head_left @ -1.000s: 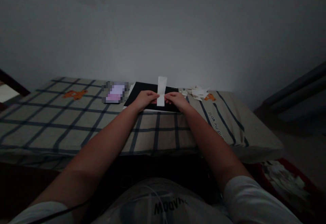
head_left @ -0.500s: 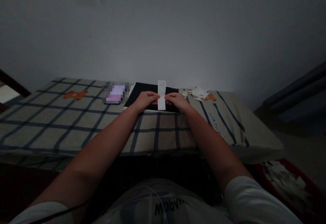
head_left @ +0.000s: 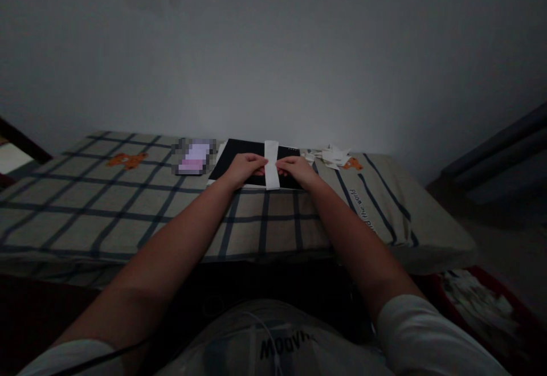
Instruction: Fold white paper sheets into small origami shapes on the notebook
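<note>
Head view. One white paper strip, pinched at mid-length between left hand and right hand, fingers of both closed on its edges; strip lying lengthwise away from the body, over one black board. Board flat on one checked cloth. One heap of paper scraps right of board, apart from both hands.

two bare forearms run from the lower corners up to the left hand and the right hand. short white fabric sleeves cover the upper arms on both sides. white t-shirt front bears dark printed lettering, seen upside down. a thin dark cable crosses the left sleeve, and a thin white cord lies on the chest.
</note>
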Tool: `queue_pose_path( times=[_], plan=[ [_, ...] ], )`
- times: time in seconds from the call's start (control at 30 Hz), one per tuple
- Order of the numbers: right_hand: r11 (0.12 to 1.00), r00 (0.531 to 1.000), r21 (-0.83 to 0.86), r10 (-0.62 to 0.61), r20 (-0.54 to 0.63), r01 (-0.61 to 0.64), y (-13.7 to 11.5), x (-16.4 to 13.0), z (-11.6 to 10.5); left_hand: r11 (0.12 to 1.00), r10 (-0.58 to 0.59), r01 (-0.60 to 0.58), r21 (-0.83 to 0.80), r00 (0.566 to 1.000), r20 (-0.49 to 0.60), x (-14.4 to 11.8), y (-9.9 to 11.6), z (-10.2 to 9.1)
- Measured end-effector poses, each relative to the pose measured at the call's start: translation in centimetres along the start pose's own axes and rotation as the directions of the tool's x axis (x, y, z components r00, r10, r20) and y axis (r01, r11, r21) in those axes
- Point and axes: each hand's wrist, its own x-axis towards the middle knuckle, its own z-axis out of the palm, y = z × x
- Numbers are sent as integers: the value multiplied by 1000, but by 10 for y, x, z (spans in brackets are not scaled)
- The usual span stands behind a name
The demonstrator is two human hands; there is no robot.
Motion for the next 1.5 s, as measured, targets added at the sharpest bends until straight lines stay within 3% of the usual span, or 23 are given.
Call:
queue_pose_path(
  times=[0.27,0.43,0.6,0.83,1.0,1.3,1.5],
  plan=[
    [1000,1000,27,-10,-14,11,4,2,-2,996,-73,77,-35,993,95,-1,0,0],
    [1000,1000,-4,24,10,-24,-2,-1,0,999,-38,38,-24,999,8,-3,4,1],
    [1000,999,8,30,21,-30,-2,-1,0,999,-35,35,-11,999,3,-3,6,0],
    [998,1000,56,-8,-26,9,0,2,-1,998,-54,58,-27,990,127,-3,0,-2],
    [1000,1000,18,12,-12,-12,0,2,-2,1000,18,-18,22,1000,22,-3,-1,-1],
    [998,999,67,13,-30,-11,1,3,-1,999,-54,53,4,996,74,-6,6,0],
    [999,1000,37,21,-6,-20,4,3,-1,998,-26,27,-48,999,21,-5,4,1]
  ],
)
